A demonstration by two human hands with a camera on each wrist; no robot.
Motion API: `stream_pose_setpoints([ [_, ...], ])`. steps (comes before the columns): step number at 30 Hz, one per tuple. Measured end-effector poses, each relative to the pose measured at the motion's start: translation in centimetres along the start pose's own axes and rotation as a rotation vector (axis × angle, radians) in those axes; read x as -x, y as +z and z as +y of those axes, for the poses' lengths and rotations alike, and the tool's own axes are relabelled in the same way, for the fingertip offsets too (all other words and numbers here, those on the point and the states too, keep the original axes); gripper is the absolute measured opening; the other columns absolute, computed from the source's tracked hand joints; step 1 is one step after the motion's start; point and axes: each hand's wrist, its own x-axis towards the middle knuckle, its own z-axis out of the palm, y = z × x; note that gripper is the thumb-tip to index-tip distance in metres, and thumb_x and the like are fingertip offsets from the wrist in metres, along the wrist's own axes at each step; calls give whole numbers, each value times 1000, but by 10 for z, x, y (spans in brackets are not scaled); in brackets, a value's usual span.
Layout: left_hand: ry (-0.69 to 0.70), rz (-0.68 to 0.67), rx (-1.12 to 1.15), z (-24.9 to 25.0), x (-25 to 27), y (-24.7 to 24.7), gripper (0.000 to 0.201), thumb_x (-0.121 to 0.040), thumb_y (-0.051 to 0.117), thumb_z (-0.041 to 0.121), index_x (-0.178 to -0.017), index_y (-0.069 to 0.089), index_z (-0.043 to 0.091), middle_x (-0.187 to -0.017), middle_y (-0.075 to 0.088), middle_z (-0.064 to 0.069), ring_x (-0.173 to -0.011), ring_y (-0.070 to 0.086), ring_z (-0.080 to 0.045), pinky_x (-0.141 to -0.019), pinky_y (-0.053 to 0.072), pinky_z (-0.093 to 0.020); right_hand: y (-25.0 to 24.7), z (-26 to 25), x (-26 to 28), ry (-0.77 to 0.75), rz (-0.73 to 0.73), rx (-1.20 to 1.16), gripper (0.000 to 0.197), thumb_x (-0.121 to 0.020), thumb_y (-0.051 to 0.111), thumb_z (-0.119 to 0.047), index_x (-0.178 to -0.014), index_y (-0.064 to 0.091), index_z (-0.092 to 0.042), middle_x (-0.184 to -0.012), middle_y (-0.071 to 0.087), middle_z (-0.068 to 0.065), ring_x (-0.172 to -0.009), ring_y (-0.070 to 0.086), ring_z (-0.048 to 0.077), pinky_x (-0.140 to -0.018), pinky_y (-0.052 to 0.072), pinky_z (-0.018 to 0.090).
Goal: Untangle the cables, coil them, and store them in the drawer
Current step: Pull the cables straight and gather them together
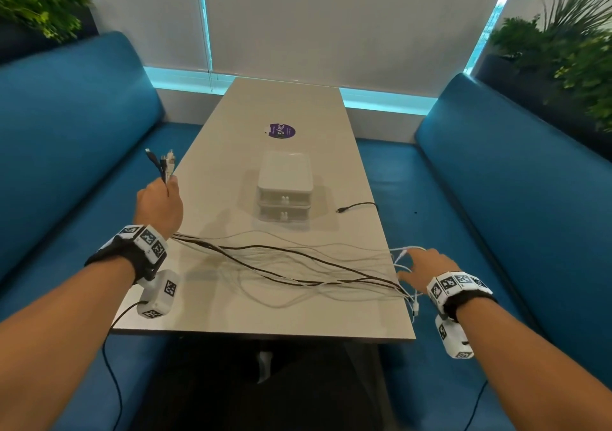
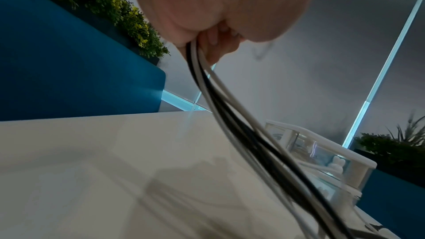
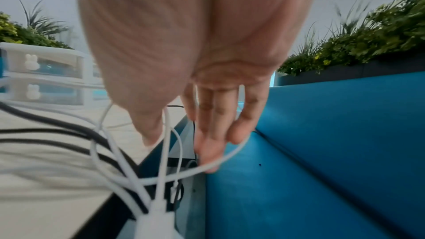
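Left hand (image 1: 159, 203) grips limp, light cables (image 1: 284, 265) by their plugs; right hand (image 1: 427, 270) fingers (image 3: 214, 134) splayed at three o'clock (snag-prone).

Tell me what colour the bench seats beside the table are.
Blue, a deep teal shade; the bench seats show best in the head view.

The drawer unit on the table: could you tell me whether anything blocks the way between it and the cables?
Nothing stands between them on the table. But both drawers of the drawer unit are closed, and the cables are uncoiled, one end gripped by the left hand.
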Motion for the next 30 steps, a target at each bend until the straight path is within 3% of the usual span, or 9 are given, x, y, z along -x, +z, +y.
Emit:
stream_pose_setpoints([
  [2, 2, -2, 14, 4, 2, 2, 47, -108, 29, 31, -85, 53, -2, -81, 56, -21, -72, 50, -33, -66, 35, -40, -5, -12, 3, -25, 45, -71, 35, -84, 55, -59, -113, 58, -39, -94, 65, -11, -79, 64, 14, -75, 57, 35],
  [5, 6, 9, 56, 9, 2, 3, 44, -108, 31, 31, -86, 52, 0, -82, 56, -20, -73, 49, -32, -66, 34, -39, -17, -35, 8, -94, 123, -73, 51, -78, 43, -72, -103, 63, -33, -101, 64, -8, -84, 63, 18, -77, 53, 35],
  [11, 3, 24, 137, 14, 3, 1, 42, -107, 33, 31, -81, 49, 2, -72, 51, -11, -63, 45, -26, -59, 30, -35, -38, -87, 16, -300, 103, -239, 39, -76, 62, -41, -104, 38, -28, -91, 56, -5, -77, 56, 19, -60, 40, 33],
  [14, -4, 19, 173, 17, 5, 1, 41, -107, 34, 30, -77, 46, 6, -68, 48, -5, -58, 42, -19, -53, 28, -34, -41, -119, 18, -359, 126, -237, 34, -79, 63, -50, -95, 44, -26, -91, 55, -7, -80, 53, 17, -62, 38, 30],
  [16, 6, 18, 187, 18, 6, 0, 42, -107, 34, 31, -71, 42, 11, -66, 46, -2, -56, 40, -17, -51, 28, -33, -44, -136, 14, -327, 139, -210, 34, -84, 62, -54, -93, 49, -24, -93, 58, -3, -82, 55, 19, -67, 44, 31],
  [19, 28, 20, 184, 21, 8, -4, 42, -107, 35, 30, -67, 39, 16, -64, 45, -1, -55, 39, -16, -49, 28, -33, -48, -146, 4, -275, 55, -93, 31, -85, 66, -40, -104, 55, -19, -105, 60, 4, -91, 58, 23, -79, 52, 35],
  [26, 71, 39, 138, 16, 2, -15, 43, -108, 34, 29, -68, 39, 13, -62, 44, -2, -54, 38, -16, -48, 27, -32, -60, -126, -5, -262, -84, 92, 34, -90, 55, -8, -122, 61, -20, -125, 57, 5, -110, 59, 25, -87, 50, 30],
  [28, 87, 25, 119, 11, -1, -16, 44, -108, 33, 29, -68, 39, 12, -62, 45, -3, -54, 38, -17, -48, 27, -32, -57, -112, -6, -227, -69, 56, 30, -92, 51, -8, -114, 66, -21, -121, 59, 4, -106, 59, 23, -82, 47, 28],
  [30, 125, -9, 47, 4, -3, -15, 45, -108, 32, 30, -68, 40, 12, -62, 47, -6, -55, 41, -19, -49, 27, -32, -56, -99, -5, -152, -15, 50, 24, -94, 47, -14, -104, 68, -18, -111, 62, 4, -101, 60, 25, -87, 49, 32],
])
